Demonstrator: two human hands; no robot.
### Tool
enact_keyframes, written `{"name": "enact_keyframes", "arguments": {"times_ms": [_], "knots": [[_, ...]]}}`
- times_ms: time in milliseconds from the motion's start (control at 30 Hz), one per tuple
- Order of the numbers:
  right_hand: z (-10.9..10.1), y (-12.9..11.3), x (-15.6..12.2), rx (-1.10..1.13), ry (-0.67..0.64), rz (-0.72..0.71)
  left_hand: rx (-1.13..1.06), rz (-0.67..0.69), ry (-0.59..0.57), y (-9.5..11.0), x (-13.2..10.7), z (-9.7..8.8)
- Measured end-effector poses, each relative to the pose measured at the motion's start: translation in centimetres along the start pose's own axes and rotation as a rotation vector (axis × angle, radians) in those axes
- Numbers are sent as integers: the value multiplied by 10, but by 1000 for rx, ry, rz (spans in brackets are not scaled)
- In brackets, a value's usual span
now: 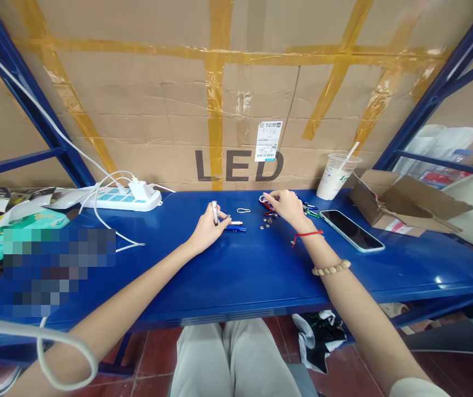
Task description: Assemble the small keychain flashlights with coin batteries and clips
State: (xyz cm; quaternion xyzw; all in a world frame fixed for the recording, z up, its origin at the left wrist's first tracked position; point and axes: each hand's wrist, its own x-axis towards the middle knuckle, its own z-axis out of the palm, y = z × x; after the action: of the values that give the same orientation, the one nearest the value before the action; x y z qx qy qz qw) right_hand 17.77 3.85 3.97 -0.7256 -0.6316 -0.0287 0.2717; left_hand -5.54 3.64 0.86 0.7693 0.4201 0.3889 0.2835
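Observation:
My left hand (204,232) is closed around a small silver tube (214,212), which looks like a mini flashlight and stands upright in the fingers. Just right of this hand lie a blue tube (236,229) and a silver one (236,223). My right hand (286,206) is closed at the fingertips on a pale carabiner (262,199), over a cluster of coloured carabiners partly hidden by the palm. A red carabiner (268,206) shows under the fingers. Several small button cells (266,222) are scattered below it. One silver carabiner (243,210) lies between my hands.
A white power strip (129,199) with cables sits at the left, near a green tissue pack (33,226). On the right are a phone (352,230), a cup with a straw (336,176) and an open cardboard box (402,204). A large carton (157,110) stands behind the blue table (261,275).

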Motion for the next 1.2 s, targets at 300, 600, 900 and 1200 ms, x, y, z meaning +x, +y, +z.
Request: {"name": "enact_keyframes", "arguments": {"times_ms": [300, 600, 900, 1200], "knots": [[3, -1, -5, 101, -357, -228, 145, 105, -170, 6, -6, 3], [-2, -1, -2, 40, -192, -230, 122, 70, -58, 9, -5, 2], [-7, 16, 0, 263, -719, -302, 580, 386, -363, 13, -12, 2], [9, -2, -5, 302, -606, -347, 487, 248, -361, 7, -7, -3]]}}
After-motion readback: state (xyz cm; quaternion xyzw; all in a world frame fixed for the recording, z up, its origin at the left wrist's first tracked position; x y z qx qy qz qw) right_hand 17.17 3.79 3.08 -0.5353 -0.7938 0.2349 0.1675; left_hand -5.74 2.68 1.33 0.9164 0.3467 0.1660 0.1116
